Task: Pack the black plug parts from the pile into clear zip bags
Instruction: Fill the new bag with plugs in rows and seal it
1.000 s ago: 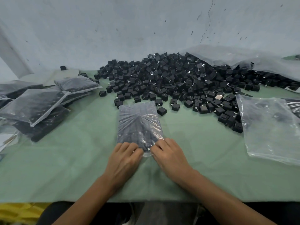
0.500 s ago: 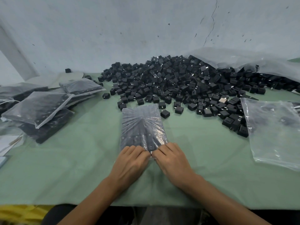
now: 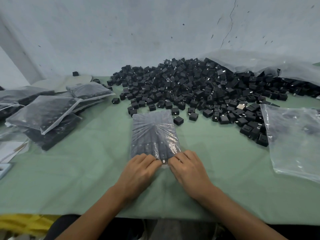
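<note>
The filled zip bag [image 3: 153, 135] lay just ahead of both hands. The left hand [image 3: 140, 170] and right hand [image 3: 188, 170], close together, pinched its near edge with curled fingers. Beyond them spread the pile of black plug parts [image 3: 199, 87]. Packed bags [image 3: 46, 111] lay off to the left hand's side and an empty clear bag [image 3: 294, 135] off to the right hand's side.

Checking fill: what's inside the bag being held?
Black plug parts fill the zip bag; one shows between left hand and right hand. Their count is hidden.

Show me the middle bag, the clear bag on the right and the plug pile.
middle bag [image 3: 152, 134], head view, its crinkled middle.
right bag [image 3: 294, 141], head view, its flat middle.
pile [image 3: 199, 84], head view, its centre.
</note>
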